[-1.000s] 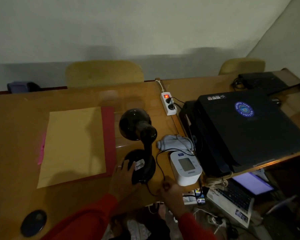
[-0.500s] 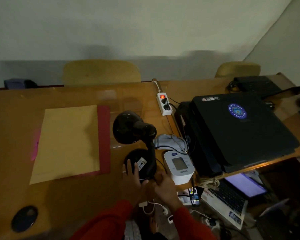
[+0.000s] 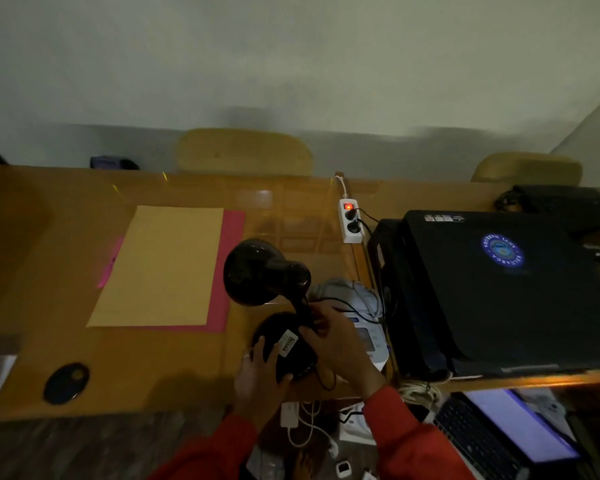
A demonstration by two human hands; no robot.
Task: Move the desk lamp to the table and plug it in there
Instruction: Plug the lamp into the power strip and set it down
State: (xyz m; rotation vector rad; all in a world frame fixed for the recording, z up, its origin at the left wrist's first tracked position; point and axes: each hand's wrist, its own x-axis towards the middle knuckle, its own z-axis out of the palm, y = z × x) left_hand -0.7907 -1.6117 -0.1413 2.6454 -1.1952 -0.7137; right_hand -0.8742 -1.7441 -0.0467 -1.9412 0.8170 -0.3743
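Right hand (image 3: 336,336) has come up from the bench (image 3: 49,271) edge; we now see it closed round the desk lamp (image 3: 278,306) stem. Left hand (image 3: 257,375) grips the base at 7 o'clock. Lamp stands near edge; power strip (image 3: 350,221) at 1 o'clock, plugging pending.

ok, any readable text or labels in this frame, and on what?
None reads cleanly.
Sticker on desk lamp base: dark print, too blurred.
Round blue emblem on black case: ring lettering, illegible.
Small stickers at the case's far edge: too small.
Blood pressure monitor: brand mostly hidden.
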